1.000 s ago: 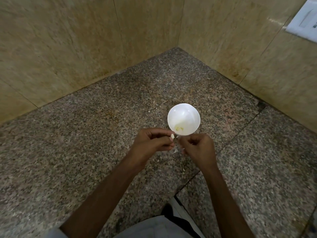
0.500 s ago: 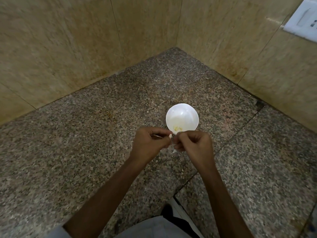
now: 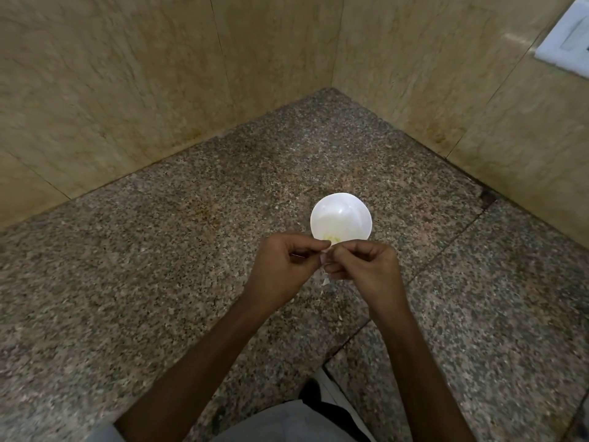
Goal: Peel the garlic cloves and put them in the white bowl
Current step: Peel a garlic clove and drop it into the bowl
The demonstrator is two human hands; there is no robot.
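A small white bowl [image 3: 341,212] stands on the speckled granite counter [image 3: 159,282], with a few pale yellowish garlic pieces [image 3: 331,240] at its near inner side. Just in front of the bowl my left hand [image 3: 283,266] and my right hand [image 3: 363,266] meet, fingertips together. Both pinch a small garlic clove [image 3: 325,250] that is almost wholly hidden between the fingers. A thin strip of white skin [image 3: 325,280] hangs below the hands.
Beige marble walls close the counter's far corner on the left and right. A white switch plate [image 3: 565,43] is on the right wall. A seam [image 3: 414,275] runs across the counter's right part. Small skin flakes lie under the hands.
My hands have drawn closer together until the fingertips meet, and they now cover the bowl's near rim. The hanging strip of skin has come into view.
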